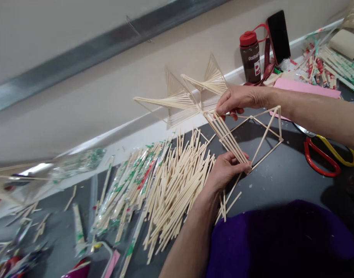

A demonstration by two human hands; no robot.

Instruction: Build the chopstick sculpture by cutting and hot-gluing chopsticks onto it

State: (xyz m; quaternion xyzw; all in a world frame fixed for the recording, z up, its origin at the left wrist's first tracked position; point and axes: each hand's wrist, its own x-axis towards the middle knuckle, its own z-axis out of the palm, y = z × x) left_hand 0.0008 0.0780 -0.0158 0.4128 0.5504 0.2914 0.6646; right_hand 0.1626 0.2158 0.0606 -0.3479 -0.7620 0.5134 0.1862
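Observation:
A frame of thin wooden chopsticks (228, 136) is held up over the dark table. Its row of side-by-side sticks slopes down between my two hands. My left hand (225, 170) pinches the lower corner of that row, thumb against the stick ends. At the upper end, my right hand (237, 101) closes finger and thumb on the sticks; its fingertips are partly hidden. Open triangles of the same frame reach out to the right. Left of my left hand lies a big loose pile of chopsticks (177, 193).
Two finished-looking stick models (171, 102) stand by the wall. Wrapped chopsticks (130, 173) lie left of the pile. Red-and-yellow-handled scissors (321, 158) rest near my right forearm. Behind are a red-capped bottle (250, 58), a phone (278, 36) and pink paper (307, 88).

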